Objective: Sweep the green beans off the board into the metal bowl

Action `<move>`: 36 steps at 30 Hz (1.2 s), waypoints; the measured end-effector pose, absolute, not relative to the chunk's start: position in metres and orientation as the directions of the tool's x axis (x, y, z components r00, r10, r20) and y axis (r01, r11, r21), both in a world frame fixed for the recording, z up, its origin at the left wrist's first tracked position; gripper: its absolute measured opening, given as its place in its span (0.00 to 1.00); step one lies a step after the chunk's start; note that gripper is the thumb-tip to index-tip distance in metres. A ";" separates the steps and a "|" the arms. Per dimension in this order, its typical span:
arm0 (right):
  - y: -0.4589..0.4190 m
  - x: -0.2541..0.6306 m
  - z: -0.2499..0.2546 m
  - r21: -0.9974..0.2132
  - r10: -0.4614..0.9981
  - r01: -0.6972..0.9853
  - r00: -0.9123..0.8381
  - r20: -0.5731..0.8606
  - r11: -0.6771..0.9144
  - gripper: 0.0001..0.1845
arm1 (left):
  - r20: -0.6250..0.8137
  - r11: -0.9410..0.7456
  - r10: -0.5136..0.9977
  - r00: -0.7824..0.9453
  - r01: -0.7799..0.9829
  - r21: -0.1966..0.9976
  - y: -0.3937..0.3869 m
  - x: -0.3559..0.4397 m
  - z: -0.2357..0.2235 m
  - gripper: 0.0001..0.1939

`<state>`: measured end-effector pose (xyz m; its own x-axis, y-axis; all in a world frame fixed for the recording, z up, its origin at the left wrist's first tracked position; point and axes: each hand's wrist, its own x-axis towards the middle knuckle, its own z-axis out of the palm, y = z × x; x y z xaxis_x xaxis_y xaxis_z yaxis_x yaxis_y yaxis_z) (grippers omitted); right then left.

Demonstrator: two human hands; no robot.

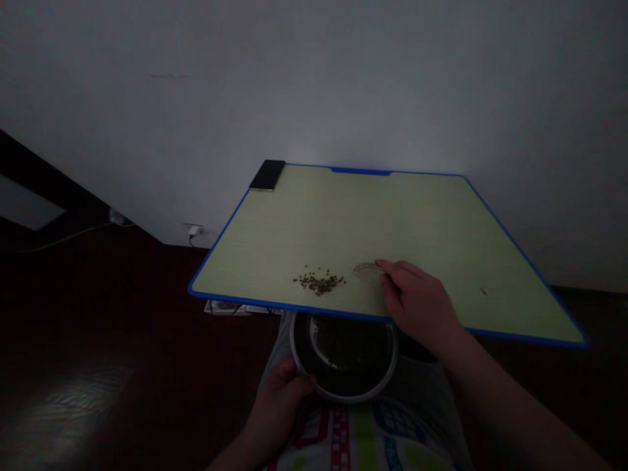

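My right hand (417, 294) is over the front part of the board. Its thumb and fingers are pinched on a thin, pale, curved piece (367, 267) whose exact kind I cannot make out. Left of that piece lies a loose pile of small brown-green beans or seeds (320, 282), several of them scattered apart. On my lap rests a round bowl (346, 396) with a pale rim and a dark inside. My left hand (284, 392) grips the bowl's left rim, thumb on top. The board's front edge hides the far side of the bowl.
The pale yellow-green board (412, 216) has a blue edge and stands against a wall. A dark phone (267, 175) lies at its back left corner. A small reddish bit (483, 291) lies at the right. A charger plug (195, 230) sits in the wall socket.
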<state>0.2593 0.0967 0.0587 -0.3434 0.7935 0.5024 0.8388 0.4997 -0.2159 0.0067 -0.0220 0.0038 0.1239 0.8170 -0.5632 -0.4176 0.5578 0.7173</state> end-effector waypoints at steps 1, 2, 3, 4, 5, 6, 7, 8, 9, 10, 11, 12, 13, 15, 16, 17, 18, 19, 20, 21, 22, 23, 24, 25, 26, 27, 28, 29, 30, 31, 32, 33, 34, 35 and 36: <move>0.097 0.260 0.061 -0.219 0.787 0.830 -0.352 0.506 0.512 0.19 | -0.563 0.561 0.815 0.137 -0.426 0.710 -0.022 0.006 0.003 0.05; 0.097 0.261 0.063 -0.226 0.781 0.818 -0.366 0.506 0.530 0.19 | -0.565 0.570 0.810 0.155 -0.435 0.697 -0.022 0.005 0.003 0.06; 0.096 0.261 0.065 -0.234 0.772 0.800 -0.386 0.505 0.552 0.19 | -0.568 0.578 0.805 0.169 -0.435 0.690 -0.022 0.005 0.003 0.05; 0.094 0.260 0.066 -0.242 0.763 0.780 -0.408 0.502 0.577 0.19 | -0.569 0.580 0.805 0.170 -0.427 0.693 -0.022 0.004 0.004 0.05; 0.093 0.260 0.067 -0.247 0.753 0.762 -0.430 0.498 0.599 0.19 | -0.572 0.582 0.803 0.166 -0.419 0.697 -0.021 0.004 0.004 0.04; 0.092 0.259 0.067 -0.246 0.743 0.748 -0.449 0.495 0.616 0.19 | -0.576 0.584 0.802 0.159 -0.413 0.699 -0.020 0.003 0.005 0.04; 0.092 0.258 0.067 -0.243 0.737 0.740 -0.463 0.493 0.627 0.19 | -0.578 0.584 0.801 0.153 -0.411 0.700 -0.020 0.003 0.006 0.03; 0.093 0.257 0.066 -0.238 0.732 0.736 -0.470 0.493 0.634 0.19 | -0.580 0.583 0.801 0.148 -0.411 0.700 -0.019 0.004 0.007 0.03; 0.094 0.257 0.065 -0.235 0.730 0.736 -0.471 0.494 0.634 0.19 | -0.580 0.583 0.801 0.148 -0.411 0.701 -0.018 0.004 0.007 0.03; 0.096 0.256 0.063 -0.236 0.732 0.739 -0.467 0.496 0.631 0.19 | -0.579 0.583 0.802 0.150 -0.410 0.701 -0.017 0.004 0.007 0.03; 0.098 0.256 0.062 -0.240 0.735 0.742 -0.461 0.497 0.627 0.19 | -0.580 0.584 0.801 0.149 -0.409 0.701 -0.017 0.005 0.008 0.03; 0.100 0.256 0.062 -0.245 0.739 0.744 -0.455 0.497 0.622 0.19 | -0.584 0.587 0.798 0.148 -0.407 0.699 -0.016 0.005 0.008 0.03; 0.102 0.256 0.061 -0.248 0.741 0.745 -0.451 0.497 0.619 0.19 | -0.590 0.590 0.795 0.143 -0.409 0.696 -0.015 0.006 0.009 0.03; 0.105 0.258 0.062 -0.250 0.744 0.747 -0.448 0.496 0.616 0.18 | -0.599 0.593 0.789 0.136 -0.421 0.686 -0.015 0.006 0.010 0.03; 0.106 0.259 0.063 -0.251 0.744 0.746 -0.448 0.496 0.617 0.18 | -0.601 0.593 0.788 0.133 -0.427 0.683 -0.014 0.007 0.011 0.03; 0.107 0.260 0.063 -0.251 0.743 0.746 -0.446 0.498 0.617 0.18 | -0.602 0.593 0.787 0.132 -0.429 0.682 -0.014 0.007 0.011 0.04; 0.108 0.260 0.064 -0.250 0.744 0.749 -0.444 0.499 0.614 0.18 | -0.604 0.595 0.786 0.132 -0.427 0.681 -0.015 0.007 0.011 0.04; 0.110 0.261 0.064 -0.248 0.749 0.754 -0.440 0.496 0.608 0.18 | -0.605 0.594 0.786 0.128 -0.430 0.680 -0.015 0.007 0.011 0.04; 0.111 0.261 0.064 -0.245 0.754 0.762 -0.435 0.492 0.599 0.19 | -0.606 0.595 0.785 0.130 -0.433 0.677 -0.015 0.006 0.011 0.04; 0.113 0.261 0.063 -0.243 0.759 0.769 -0.430 0.489 0.591 0.19 | -0.605 0.595 0.785 0.134 -0.439 0.674 -0.015 0.006 0.011 0.04; 0.116 0.260 0.063 -0.244 0.765 0.774 -0.424 0.484 0.584 0.19 | -0.604 0.596 0.784 0.141 -0.443 0.670 -0.015 0.006 0.011 0.04; 0.118 0.260 0.062 -0.249 0.770 0.777 -0.419 0.481 0.578 0.19 | -0.600 0.592 0.787 0.143 -0.448 0.670 -0.015 0.006 0.012 0.04; 0.121 0.259 0.062 -0.256 0.775 0.777 -0.415 0.477 0.575 0.19 | -0.595 0.588 0.791 0.142 -0.447 0.674 -0.015 0.006 0.013 0.05; 0.123 0.258 0.061 -0.264 0.778 0.777 -0.413 0.473 0.572 0.19 | -0.591 0.584 0.794 0.139 -0.440 0.682 -0.015 0.006 0.014 0.05; 0.125 0.256 0.061 -0.270 0.783 0.777 -0.411 0.467 0.569 0.20 | -0.589 0.582 0.797 0.134 -0.431 0.690 -0.015 0.006 0.015 0.05; 0.127 0.255 0.061 -0.276 0.790 0.779 -0.408 0.457 0.562 0.20 | -0.587 0.579 0.800 0.126 -0.424 0.697 -0.015 0.006 0.016 0.05; 0.128 0.254 0.061 -0.281 0.799 0.784 -0.404 0.446 0.554 0.20 | -0.587 0.577 0.800 0.122 -0.420 0.700 -0.015 0.006 0.016 0.04; 0.129 0.253 0.061 -0.285 0.808 0.789 -0.400 0.434 0.544 0.21 | -0.587 0.577 0.800 0.121 -0.420 0.700 -0.015 0.006 0.016 0.04; 0.130 0.252 0.062 -0.289 0.818 0.796 -0.393 0.419 0.531 0.21 | -0.588 0.580 0.799 0.127 -0.422 0.697 -0.015 0.006 0.015 0.04; 0.130 0.251 0.063 -0.292 0.830 0.805 -0.385 0.404 0.516 0.22 | -0.588 0.580 0.798 0.131 -0.429 0.692 -0.016 0.006 0.014 0.04; 0.131 0.249 0.064 -0.293 0.841 0.815 -0.375 0.390 0.500 0.22 | -0.588 0.582 0.797 0.137 -0.433 0.688 -0.017 0.006 0.013 0.04; 0.131 0.247 0.065 -0.292 0.851 0.825 -0.367 0.376 0.484 0.22 | -0.588 0.584 0.796 0.141 -0.433 0.687 -0.018 0.005 0.011 0.05; 0.132 0.245 0.066 -0.290 0.859 0.833 -0.359 0.365 0.472 0.23 | -0.589 0.585 0.796 0.140 -0.427 0.689 -0.019 0.005 0.010 0.05; 0.133 0.244 0.067 -0.288 0.865 0.839 -0.353 0.356 0.461 0.23 | -0.590 0.585 0.796 0.134 -0.419 0.694 -0.020 0.004 0.009 0.05; 0.133 0.242 0.068 -0.287 0.869 0.843 -0.351 0.349 0.456 0.23 | -0.590 0.584 0.797 0.128 -0.410 0.700 -0.021 0.003 0.008 0.05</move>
<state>0.2419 0.1335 0.0682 -0.3509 0.8689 0.3491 0.8427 0.4555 -0.2868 0.0032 -0.0205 0.0080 0.1281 0.7970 -0.5902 -0.4100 0.5844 0.7003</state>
